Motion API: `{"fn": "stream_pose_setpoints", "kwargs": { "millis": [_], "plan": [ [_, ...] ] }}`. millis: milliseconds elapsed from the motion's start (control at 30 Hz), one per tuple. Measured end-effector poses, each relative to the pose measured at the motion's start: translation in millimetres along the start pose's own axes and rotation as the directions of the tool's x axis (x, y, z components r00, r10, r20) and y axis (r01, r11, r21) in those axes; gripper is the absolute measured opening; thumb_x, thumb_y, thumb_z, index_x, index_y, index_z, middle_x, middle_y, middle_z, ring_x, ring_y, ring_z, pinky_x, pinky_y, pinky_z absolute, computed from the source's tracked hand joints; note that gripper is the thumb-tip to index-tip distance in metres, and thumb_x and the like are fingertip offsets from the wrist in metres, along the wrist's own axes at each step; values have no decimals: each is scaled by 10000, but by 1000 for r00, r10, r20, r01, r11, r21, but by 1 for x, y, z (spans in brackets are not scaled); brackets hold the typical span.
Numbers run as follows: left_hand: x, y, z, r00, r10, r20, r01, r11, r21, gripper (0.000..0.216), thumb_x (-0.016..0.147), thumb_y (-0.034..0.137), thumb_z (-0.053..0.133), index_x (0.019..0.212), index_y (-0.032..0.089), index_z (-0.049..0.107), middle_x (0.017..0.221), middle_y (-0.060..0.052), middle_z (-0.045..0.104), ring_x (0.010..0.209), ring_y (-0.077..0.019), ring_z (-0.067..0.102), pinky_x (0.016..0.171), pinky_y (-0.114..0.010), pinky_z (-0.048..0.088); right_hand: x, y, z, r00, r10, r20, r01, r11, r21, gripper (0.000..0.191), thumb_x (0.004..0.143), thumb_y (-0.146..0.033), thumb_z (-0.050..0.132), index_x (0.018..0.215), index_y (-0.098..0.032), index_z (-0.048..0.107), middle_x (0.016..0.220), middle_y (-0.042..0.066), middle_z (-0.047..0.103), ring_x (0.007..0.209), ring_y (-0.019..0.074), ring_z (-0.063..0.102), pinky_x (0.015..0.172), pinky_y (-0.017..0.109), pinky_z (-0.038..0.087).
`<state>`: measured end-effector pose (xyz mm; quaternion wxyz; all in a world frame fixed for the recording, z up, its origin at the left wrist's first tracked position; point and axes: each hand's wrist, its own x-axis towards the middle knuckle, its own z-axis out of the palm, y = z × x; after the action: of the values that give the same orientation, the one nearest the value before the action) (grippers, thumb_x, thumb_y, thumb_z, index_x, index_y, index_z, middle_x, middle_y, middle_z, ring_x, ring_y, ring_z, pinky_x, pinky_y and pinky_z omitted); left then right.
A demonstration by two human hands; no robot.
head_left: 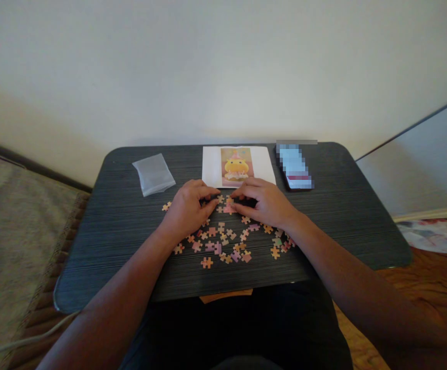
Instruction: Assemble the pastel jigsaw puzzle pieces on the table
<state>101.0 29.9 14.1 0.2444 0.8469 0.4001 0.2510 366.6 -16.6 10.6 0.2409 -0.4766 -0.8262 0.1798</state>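
Note:
Small jigsaw puzzle pieces [211, 232] in pink, orange and yellow lie scattered over the dark table. My left hand [190, 205] is closed, its thumb and forefinger at the edge of a pale puzzle piece [221, 199]. Opposite it, my right hand [264, 203] has its thumb and forefinger closed on a pink-orange puzzle piece [228, 206] in a small cluster. My fingers partly cover these pieces. Just behind both hands lies a white sheet [211, 164] with a printed picture [237, 167] of a yellow cartoon animal in a party hat with a cake.
A clear plastic bag [154, 174] lies at the table's back left. At the back right is a phone [295, 167] with a blurred-out screen. The dark table [347, 205] stands against a pale wall [223, 72]. A cable [26, 340] runs along the lower left.

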Motion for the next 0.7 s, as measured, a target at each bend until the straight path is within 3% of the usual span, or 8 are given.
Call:
{"fn": "stream_pose_setpoints", "kwargs": {
  "millis": [400,700],
  "plan": [
    [0,0,-1,999,0,33,0,1000,5,172,990,182,740,1035,235,898,963,-71,752,961,-256,705,879,-424,562,1,-3,3,999,10,-37,-10,1000,3,241,1063,-450,758,1167,-240,815,1087,71,772,1053,246,728,966,432,579],
    [0,0,2,1000,-13,12,13,1000,-12,143,972,173,766,974,246,889,915,-51,751,929,-240,691,873,-416,552,-1,-1,4,999,14,-33,-14,1000,9,265,1067,-494,736,1157,-258,819,1088,61,766,1038,246,721,940,422,565]
  ]
}}
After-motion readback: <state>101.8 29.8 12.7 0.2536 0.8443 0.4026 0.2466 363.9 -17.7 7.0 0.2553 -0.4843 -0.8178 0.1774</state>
